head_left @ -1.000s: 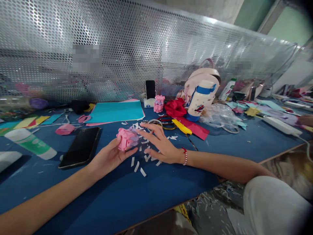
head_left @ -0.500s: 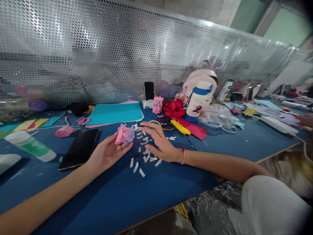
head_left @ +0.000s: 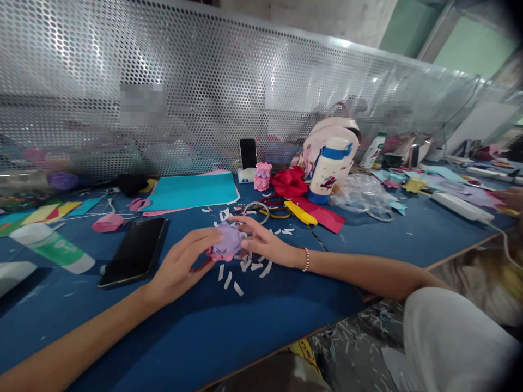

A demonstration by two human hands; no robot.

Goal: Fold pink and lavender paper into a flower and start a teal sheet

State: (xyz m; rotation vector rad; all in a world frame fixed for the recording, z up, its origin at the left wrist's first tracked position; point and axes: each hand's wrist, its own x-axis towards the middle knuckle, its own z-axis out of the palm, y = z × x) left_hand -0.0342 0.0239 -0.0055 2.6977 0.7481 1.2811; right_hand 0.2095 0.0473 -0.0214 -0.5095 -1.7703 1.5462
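Between my two hands is a small pink and purple paper craft piece (head_left: 227,243), its purple face turned up and pink edges below. My left hand (head_left: 183,261) grips it from the left, fingers on top and thumb underneath. From the right, my right hand (head_left: 267,243) has its fingers curled against the far and near sides of the piece. White paper strips (head_left: 232,283) lie scattered on the blue table (head_left: 196,337) under and around it. A similar pink paper piece (head_left: 262,176) stands upright farther back.
Left of my hands lie a black phone (head_left: 134,253) and a white-green tube (head_left: 53,247). Blue paper sheets (head_left: 192,190) lie behind. Scissors (head_left: 275,209), a yellow cutter (head_left: 301,212), red paper (head_left: 324,213), a water bottle (head_left: 327,171) and a backpack (head_left: 333,133) are to the right.
My left hand has moved right and turned over, bringing the paper piece to my right hand. The purple face now shows on top, and the right fingers have come onto it.
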